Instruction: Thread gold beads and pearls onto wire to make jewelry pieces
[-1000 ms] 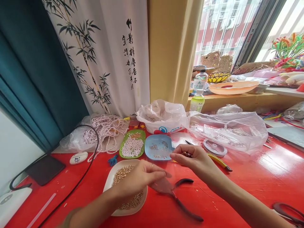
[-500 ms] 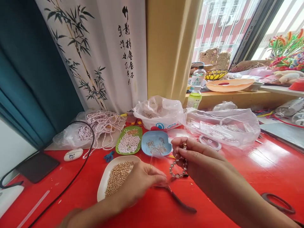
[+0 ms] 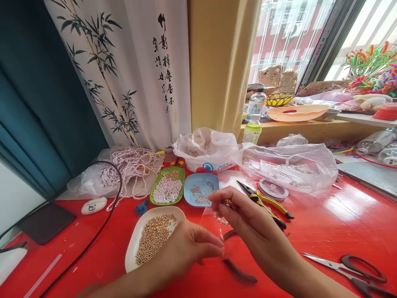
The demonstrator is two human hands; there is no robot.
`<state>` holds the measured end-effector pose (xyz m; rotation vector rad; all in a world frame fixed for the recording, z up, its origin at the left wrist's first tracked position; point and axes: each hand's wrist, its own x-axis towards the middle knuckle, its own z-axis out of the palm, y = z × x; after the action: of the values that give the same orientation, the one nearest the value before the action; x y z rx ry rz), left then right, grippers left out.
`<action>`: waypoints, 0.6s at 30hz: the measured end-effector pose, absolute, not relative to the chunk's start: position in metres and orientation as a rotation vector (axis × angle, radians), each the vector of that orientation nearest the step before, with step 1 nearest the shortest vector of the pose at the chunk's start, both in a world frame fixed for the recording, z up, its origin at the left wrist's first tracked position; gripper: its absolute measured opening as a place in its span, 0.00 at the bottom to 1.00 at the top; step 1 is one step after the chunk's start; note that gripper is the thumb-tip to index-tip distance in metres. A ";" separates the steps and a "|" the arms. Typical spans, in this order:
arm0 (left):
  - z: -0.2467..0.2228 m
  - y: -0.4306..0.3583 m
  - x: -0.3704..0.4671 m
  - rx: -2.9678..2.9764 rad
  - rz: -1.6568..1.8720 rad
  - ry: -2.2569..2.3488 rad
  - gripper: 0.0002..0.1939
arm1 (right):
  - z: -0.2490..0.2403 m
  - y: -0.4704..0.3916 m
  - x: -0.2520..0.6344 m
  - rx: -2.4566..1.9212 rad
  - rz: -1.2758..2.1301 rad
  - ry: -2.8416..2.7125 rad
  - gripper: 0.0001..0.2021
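Note:
My right hand [image 3: 238, 211] is closed around a beaded bracelet [image 3: 221, 218], and part of the loop hangs below the fingers. With fingertips pinched, my left hand [image 3: 198, 244] grips a small clear plastic bag [image 3: 212, 219], thin and hard to make out, between the two hands. A pair of dark-handled pliers [image 3: 238, 271] lies on the red table under my hands, its middle covered. Beside my left hand stands a white tray of gold beads [image 3: 155, 236].
Behind are a green tray of pearly beads [image 3: 167, 190], a blue tray of small beads [image 3: 201, 191] and plastic bags [image 3: 288, 167]. Yellow-black pliers [image 3: 263, 203], a spool [image 3: 273, 189] and scissors [image 3: 347, 267] lie rightward. A black cable [image 3: 108, 215] crosses the left side.
My right hand has moved left and lower, its fingers covering more of the bracelet. My left hand has shifted slightly right and down. The yellow-black pliers and the scissors' blades are uncovered.

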<state>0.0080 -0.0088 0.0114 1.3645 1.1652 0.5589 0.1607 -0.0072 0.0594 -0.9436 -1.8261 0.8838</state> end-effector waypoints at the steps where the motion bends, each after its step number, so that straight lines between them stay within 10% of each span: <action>1: 0.012 -0.009 0.008 1.351 0.575 1.158 0.12 | 0.059 -0.007 0.161 -0.954 0.862 -1.867 0.08; 18: 0.018 -0.010 0.010 1.237 0.722 0.979 0.01 | 0.066 -0.004 0.175 -0.771 0.194 -2.352 0.17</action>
<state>0.0097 -0.0104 0.0178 1.2366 0.9792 0.7216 0.1753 -0.0042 0.0657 -0.7710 -2.3522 0.1942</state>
